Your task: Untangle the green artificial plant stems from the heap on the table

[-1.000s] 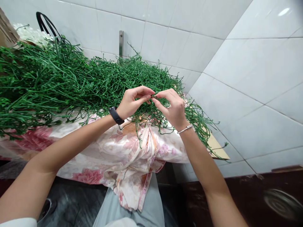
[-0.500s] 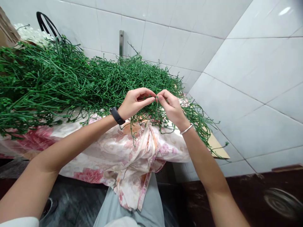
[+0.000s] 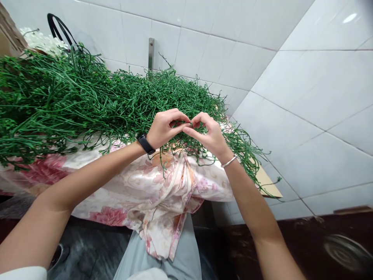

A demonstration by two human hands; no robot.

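My left hand (image 3: 167,128), with a black band at the wrist, pinches the tip of a green artificial stem (image 3: 191,124) between thumb and fingers. Only a tiny bit of that stem shows at the fingertips. Close against it is my right hand (image 3: 208,134), with a silver bangle on the wrist. Its thumb and index finger are spread apart, their tips by the left fingertips. Both hands are over the near edge of a big heap of green artificial stems (image 3: 122,101). Loose stems hang below the fingers onto a flowered cloth (image 3: 116,186).
White tiled walls (image 3: 221,23) stand behind and to the right. A metal strip (image 3: 150,54) is fixed to the back wall. White flowers (image 3: 43,42) and a cardboard box (image 3: 10,33) are at the far left. A tan board (image 3: 269,182) juts out at the right.
The right thumb and index finger have parted from their pinch, and the thumb has shifted left under the left fingertips. The left hand has stayed nearly in place, still pinching.
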